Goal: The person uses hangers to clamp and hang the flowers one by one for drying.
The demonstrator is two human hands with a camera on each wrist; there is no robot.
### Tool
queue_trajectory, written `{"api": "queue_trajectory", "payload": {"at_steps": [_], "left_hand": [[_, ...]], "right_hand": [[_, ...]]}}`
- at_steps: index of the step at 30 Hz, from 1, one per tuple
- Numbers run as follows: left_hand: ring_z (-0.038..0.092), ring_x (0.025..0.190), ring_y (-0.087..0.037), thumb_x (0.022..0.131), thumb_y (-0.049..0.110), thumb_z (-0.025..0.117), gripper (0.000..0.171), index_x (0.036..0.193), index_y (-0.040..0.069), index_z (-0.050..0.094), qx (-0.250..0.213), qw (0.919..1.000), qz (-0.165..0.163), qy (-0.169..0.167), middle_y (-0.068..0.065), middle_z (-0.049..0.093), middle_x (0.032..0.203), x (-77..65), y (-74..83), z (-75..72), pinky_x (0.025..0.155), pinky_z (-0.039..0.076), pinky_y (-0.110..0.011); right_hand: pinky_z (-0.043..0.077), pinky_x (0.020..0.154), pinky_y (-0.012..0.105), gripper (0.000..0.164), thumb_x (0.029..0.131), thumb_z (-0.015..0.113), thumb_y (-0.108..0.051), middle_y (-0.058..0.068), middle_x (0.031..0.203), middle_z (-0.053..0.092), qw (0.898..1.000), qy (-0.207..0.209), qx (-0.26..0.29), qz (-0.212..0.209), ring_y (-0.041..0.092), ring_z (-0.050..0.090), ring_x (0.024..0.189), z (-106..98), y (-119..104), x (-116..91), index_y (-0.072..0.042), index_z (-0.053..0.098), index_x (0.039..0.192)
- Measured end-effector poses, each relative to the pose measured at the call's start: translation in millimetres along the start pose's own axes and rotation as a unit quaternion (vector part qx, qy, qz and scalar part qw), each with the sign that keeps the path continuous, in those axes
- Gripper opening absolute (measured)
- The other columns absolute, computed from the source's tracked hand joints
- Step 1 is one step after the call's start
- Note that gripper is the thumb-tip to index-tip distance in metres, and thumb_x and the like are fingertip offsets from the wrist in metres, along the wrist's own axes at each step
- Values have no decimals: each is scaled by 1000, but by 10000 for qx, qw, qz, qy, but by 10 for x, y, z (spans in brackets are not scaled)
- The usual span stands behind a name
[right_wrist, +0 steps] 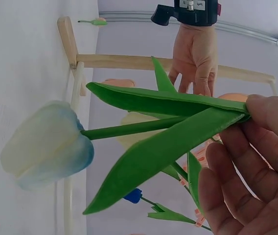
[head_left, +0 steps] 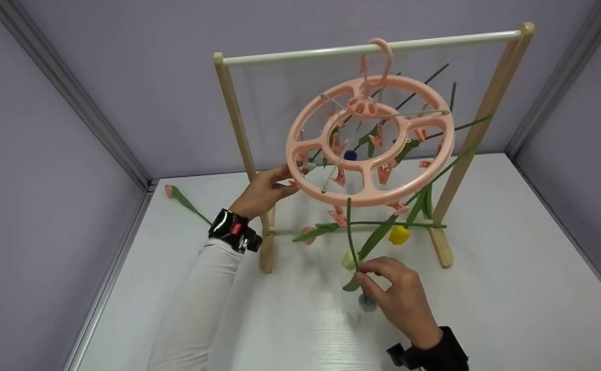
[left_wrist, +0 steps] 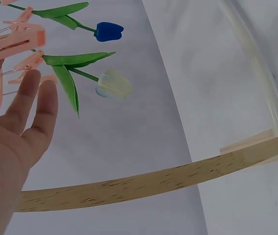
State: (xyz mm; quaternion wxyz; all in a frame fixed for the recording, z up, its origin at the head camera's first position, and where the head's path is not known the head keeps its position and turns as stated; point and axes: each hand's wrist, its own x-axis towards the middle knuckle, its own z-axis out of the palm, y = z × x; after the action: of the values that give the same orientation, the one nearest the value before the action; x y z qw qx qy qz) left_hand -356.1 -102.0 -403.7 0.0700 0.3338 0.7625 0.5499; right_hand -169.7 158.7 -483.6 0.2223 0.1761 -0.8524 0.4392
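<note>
My right hand (head_left: 401, 299) pinches an artificial tulip (right_wrist: 48, 144) by its green stem, where the leaves join. The white, blue-edged flower head points down and the stem rises towards a round pink clip hanger (head_left: 367, 198). At the hanger's left rim, my left hand (head_left: 265, 193) pinches a pink clothes peg (left_wrist: 16, 44) with thumb and forefinger; its other fingers are loosely bent. Beyond those fingers, a white tulip (left_wrist: 113, 84) and a blue tulip (left_wrist: 108, 31) hang from other pegs. A pale yellow tulip (head_left: 350, 260) and a yellow tulip (head_left: 399, 235) hang lower.
The hanger hooks over the white rail (head_left: 311, 53) of a wooden-legged stand (head_left: 236, 113). A pink tulip (head_left: 308, 235) shows below the hanger. Another tulip (head_left: 170, 191) lies on the white table (head_left: 512, 288) at the far left. Grey-lilac walls (head_left: 73, 67) enclose the table.
</note>
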Motion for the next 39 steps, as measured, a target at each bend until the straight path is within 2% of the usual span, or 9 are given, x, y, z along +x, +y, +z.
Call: {"api": "queue_trajectory", "payload": {"at_steps": [5,10,15,18,23,27,29,34,39], "left_hand": [[57,99,-19,88,19,61,23,111,16,64,376,9990,63,232,-4,61,106,-37,31,19,82,49,-33],[57,96,-17,87,21,63,23,110,18,64,518,9978,-42,420,-1,61,100,-89,15,46,80,49,-33],[60,92,-17,85,16,66,23,108,16,64,381,9976,51,574,-3,63,100,-158,48,116,79,50,-32],[61,91,-21,84,12,67,21,105,14,65,293,9977,169,589,-7,63,98,-215,133,179,78,51,-31],[62,91,-28,83,6,66,20,103,7,64,-25,9982,460,375,-15,63,97,-262,172,279,79,51,-34],[62,90,-30,83,3,66,21,104,4,62,-269,9972,646,280,-20,61,97,-298,203,374,80,51,-35],[62,91,-30,82,3,67,21,103,4,62,-305,9968,632,381,-20,61,97,-328,233,434,80,51,-35],[60,93,-30,80,6,70,25,103,4,61,-382,9933,572,931,-19,60,97,-444,336,601,82,50,-35],[57,96,-30,78,8,72,33,107,-1,58,-278,9860,814,1431,-18,58,100,-568,448,768,86,48,-40]], "right_hand": [[49,70,25,11,82,69,-23,-22,90,60,10000,39,45,-43,2,55,82,-2,-4,2,-24,70,93],[50,70,27,12,82,69,-23,-21,90,60,10000,42,70,-50,3,56,82,-6,2,6,-21,70,94],[50,70,27,14,81,70,-22,-21,90,61,10000,73,65,7,3,56,82,-32,9,7,-23,70,95],[49,70,25,15,81,70,-23,-21,90,61,9999,137,60,6,4,57,81,-50,22,0,-27,69,95],[48,69,22,14,81,70,-24,-21,90,61,9996,234,34,123,6,58,81,-65,67,3,-31,68,94],[47,69,21,13,82,70,-22,-19,90,61,9994,311,62,137,10,59,81,-69,99,-2,-29,68,92],[47,70,21,13,82,70,-21,-18,90,61,9993,367,42,106,11,59,81,-74,111,-9,-28,68,92],[48,69,20,14,81,71,-21,-19,89,61,9986,482,32,233,7,58,80,-103,138,-20,-29,68,92],[46,70,15,14,81,71,-20,-18,87,62,9978,561,63,348,6,58,79,-130,151,-24,-29,69,91]]}}
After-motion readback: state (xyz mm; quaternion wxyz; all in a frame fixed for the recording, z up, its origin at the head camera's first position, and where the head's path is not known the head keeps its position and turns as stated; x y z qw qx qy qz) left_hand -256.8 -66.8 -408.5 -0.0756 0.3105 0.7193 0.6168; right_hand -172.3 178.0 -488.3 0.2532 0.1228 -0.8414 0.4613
